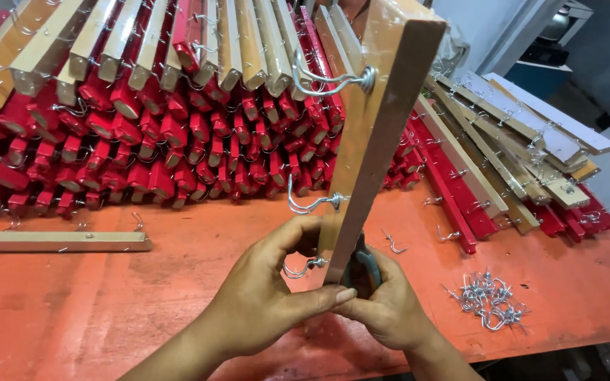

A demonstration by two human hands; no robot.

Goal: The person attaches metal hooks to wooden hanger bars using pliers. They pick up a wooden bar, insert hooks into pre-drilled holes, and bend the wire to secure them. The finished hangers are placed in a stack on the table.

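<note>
Fingers (298,240) of the left hand (262,296) pinch a hook (298,268) on the wooden rail (372,148); right hand (383,303) clenches green-handled pliers (365,264); hook-fitting step, seemingly needing a steady twist

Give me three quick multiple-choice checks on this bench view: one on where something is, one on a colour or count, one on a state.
1. Where does the loose pile of metal hooks lie?
A. On the orange table to the right of the hands
B. On top of the red stack
C. In a box at the left edge

2. How many hooks show on the held wooden strip?
A. One
B. Three
C. Six

3. How is the held strip posed?
A. Lying flat on the table
B. Stood up on end, leaning away
C. Hanging from a wall

Answers: 1 A, the pile sits on the bare table beside the right hand. 2 B, one near the top, one mid-strip, one at the left hand fingers. 3 B, both hands grip its lower end and its top rises above the stack of red and wooden strips.
</note>
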